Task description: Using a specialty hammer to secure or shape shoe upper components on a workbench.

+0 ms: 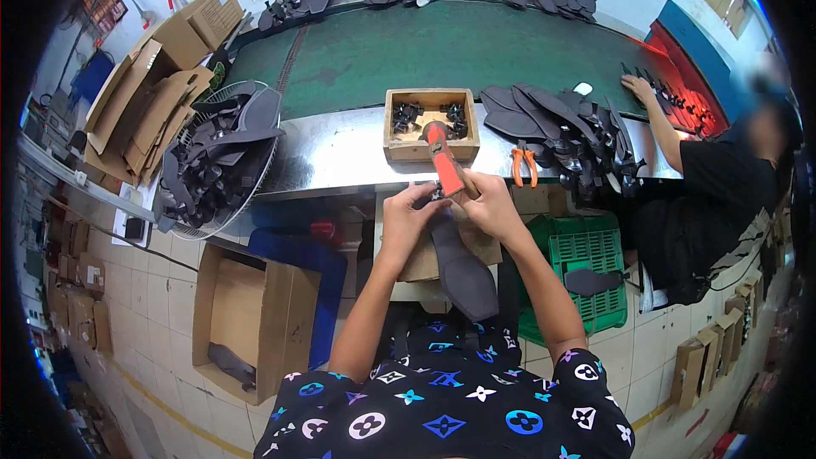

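Observation:
My right hand [493, 208] is closed around the wooden handle of a hammer [447, 170], whose red-painted head is raised over the other hand. With its fingers pinched together, my left hand [405, 219] holds a small black fitting [438, 194] at the narrow far end of a dark grey shoe sole [463, 268]. That sole slopes toward me, its wide end by my lap. Under it lies a brown block [418, 263] on a pale stand. Just beyond my hands, a wooden box [408, 151] holds several small black fittings.
Orange-handled pliers [524, 167] lie beside a heap of dark soles [552, 119]. At left stands a wire basket [270, 172] full of soles; below it, a cardboard box [289, 314]. A green crate [586, 242] is at right. Beyond runs a green conveyor belt [374, 55]; another person's hand [637, 85] reaches onto it.

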A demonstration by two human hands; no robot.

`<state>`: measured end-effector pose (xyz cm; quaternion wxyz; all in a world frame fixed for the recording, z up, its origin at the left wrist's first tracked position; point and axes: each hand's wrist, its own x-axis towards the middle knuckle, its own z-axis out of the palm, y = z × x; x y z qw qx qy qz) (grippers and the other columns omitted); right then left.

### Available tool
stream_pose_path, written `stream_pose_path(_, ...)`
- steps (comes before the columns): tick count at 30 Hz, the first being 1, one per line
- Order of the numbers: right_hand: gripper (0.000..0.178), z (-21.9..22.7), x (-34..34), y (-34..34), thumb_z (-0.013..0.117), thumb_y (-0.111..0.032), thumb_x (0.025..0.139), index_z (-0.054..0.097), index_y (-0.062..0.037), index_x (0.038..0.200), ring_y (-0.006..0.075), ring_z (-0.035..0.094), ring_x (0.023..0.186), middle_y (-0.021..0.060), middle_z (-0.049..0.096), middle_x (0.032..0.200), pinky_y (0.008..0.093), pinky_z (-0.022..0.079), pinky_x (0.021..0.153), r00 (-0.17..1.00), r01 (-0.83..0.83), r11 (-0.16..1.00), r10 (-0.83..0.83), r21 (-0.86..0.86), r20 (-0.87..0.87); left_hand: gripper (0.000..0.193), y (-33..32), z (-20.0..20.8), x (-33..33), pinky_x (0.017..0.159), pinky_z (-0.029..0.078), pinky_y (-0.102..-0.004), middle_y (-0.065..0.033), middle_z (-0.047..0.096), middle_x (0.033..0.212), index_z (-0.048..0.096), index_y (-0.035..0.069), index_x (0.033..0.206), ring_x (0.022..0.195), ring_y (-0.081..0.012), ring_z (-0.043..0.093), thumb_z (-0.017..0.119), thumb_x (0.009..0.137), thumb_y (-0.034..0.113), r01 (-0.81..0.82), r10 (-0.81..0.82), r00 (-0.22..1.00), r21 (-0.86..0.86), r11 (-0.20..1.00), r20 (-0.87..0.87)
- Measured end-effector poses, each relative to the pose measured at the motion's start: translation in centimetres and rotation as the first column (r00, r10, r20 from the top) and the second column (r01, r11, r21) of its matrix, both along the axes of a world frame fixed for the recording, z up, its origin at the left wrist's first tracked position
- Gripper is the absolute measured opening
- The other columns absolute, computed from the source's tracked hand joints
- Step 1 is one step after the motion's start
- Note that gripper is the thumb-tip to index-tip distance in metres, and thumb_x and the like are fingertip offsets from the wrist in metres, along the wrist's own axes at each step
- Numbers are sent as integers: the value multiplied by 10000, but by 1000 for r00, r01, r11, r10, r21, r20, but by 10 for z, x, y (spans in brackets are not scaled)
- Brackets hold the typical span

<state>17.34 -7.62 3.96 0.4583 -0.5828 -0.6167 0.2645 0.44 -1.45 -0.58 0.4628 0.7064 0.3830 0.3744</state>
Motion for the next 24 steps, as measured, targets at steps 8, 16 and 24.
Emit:
stream_pose_path(8, 221, -1, -5, -12, 681, -7, 784, 656, 23, 1002, 368, 657, 824, 187, 683, 906, 393, 517, 748, 997, -40, 994, 32, 99, 75, 245, 3, 1, -8, 1022, 476, -349, -188, 728, 898, 715, -6, 1029, 816, -213, 727, 750, 788, 26, 161, -161, 987, 87, 983, -3)
stream_pose_path(16, 279, 6, -8, -20, 691, 51, 739, 657, 10, 1013, 344, 644, 910, 136, 641, 944, 372, 516, 788, 967, -20, 994, -9, 109, 256, 211, 2, 3, -17, 641, 511, -256, -60, 706, 775, 716, -25, 964, 709, -59, 612, 791, 786, 60, 128, -133, 990, 88, 988, 44)
stream_pose_path(24, 279, 52, -17, -69, 558, -115, 1005, 551, 46, 1233, 341, 652, 814, 203, 649, 980, 349, 514, 732, 993, 87, 995, -90, -46, -77, 292, 7, 1, -16, 1146, 379, -354, -74, 764, 960, 729, 30, 1129, 850, -43, 653, 715, 838, 25, 204, -195, 971, -49, 978, 138)
